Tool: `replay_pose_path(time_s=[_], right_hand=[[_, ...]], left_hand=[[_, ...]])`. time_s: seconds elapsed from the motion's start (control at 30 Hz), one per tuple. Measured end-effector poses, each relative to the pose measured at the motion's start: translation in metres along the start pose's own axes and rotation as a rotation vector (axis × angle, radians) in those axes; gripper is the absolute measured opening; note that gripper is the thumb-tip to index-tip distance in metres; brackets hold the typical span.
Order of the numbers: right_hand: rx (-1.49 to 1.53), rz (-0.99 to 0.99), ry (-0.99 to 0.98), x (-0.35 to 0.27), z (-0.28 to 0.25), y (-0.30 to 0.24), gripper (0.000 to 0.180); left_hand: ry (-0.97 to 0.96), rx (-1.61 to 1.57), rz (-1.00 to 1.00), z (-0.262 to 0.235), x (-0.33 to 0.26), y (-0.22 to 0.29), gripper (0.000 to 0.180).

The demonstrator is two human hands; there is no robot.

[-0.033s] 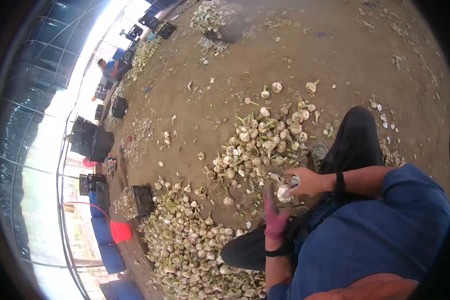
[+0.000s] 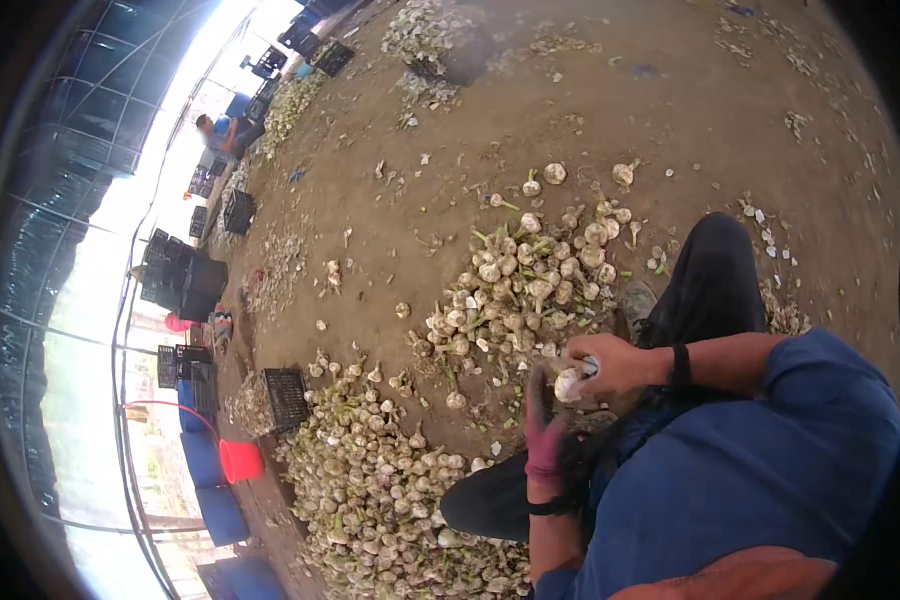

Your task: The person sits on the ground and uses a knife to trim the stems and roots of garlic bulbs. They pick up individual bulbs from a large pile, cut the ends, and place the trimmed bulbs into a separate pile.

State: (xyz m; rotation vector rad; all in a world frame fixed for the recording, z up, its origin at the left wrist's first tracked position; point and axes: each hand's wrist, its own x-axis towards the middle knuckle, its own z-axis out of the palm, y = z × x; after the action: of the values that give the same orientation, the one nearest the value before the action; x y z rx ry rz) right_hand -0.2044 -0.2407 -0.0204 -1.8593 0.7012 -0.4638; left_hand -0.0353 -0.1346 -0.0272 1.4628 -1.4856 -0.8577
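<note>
My right hand [image 2: 610,362] is closed around a whitish garlic bulb [image 2: 569,385] above my lap. A small pale grey-blue thing [image 2: 591,366] shows between its fingers, too small to name. Close beside the bulb, my left hand [image 2: 543,430] wears a pink and dark grey glove. Its fingers stretch upward and look apart, a little blurred, with nothing visible in them. A loose heap of garlic with stems [image 2: 530,275] lies on the ground just beyond my hands. To the left, a much larger garlic pile [image 2: 390,490] spreads beside my knee.
A black crate [image 2: 286,399] stands at the large pile's far edge. Left of it are a red bucket [image 2: 241,462] and blue barrels [image 2: 202,460]. More dark crates [image 2: 185,275] line the wall, where another person [image 2: 220,140] sits. Peelings [image 2: 767,235] litter the dirt floor.
My right hand has turned slightly, its fingers drawn in around the bulb. My left gloved hand has shifted slightly downward and left, staying beside the bulb.
</note>
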Motion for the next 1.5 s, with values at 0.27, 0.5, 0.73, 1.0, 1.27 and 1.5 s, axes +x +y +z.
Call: replay_pose_path(time_s=[0.27,0.5,0.73,1.0,1.27,1.5], right_hand=[[-0.236,-0.352,-0.017,-0.001,0.017,-0.017,0.031],[-0.189,-0.001,-0.004,-0.009,0.005,0.023,0.032],[-0.427,0.264,-0.169,-0.004,0.010,0.098,0.039],[-0.317,0.331,0.079,0.015,0.008,0.115,0.047],[-0.299,0.517,-0.056,0.009,0.014,0.135,0.051],[-0.265,0.638,-0.087,0.010,0.000,0.128,0.051]], left_hand=[[-0.098,0.002,-0.089,-0.003,-0.039,-0.099,0.046],[0.002,-0.259,-0.505,0.006,-0.001,-0.017,0.021],[0.191,-0.212,-0.350,-0.026,-0.002,0.002,0.026],[1.194,-1.415,0.065,-0.254,-0.001,-0.115,0.044],[0.331,-0.303,-0.788,-0.044,0.078,-0.240,0.034],[-0.397,0.613,-0.655,0.023,0.095,-0.323,0.036]])
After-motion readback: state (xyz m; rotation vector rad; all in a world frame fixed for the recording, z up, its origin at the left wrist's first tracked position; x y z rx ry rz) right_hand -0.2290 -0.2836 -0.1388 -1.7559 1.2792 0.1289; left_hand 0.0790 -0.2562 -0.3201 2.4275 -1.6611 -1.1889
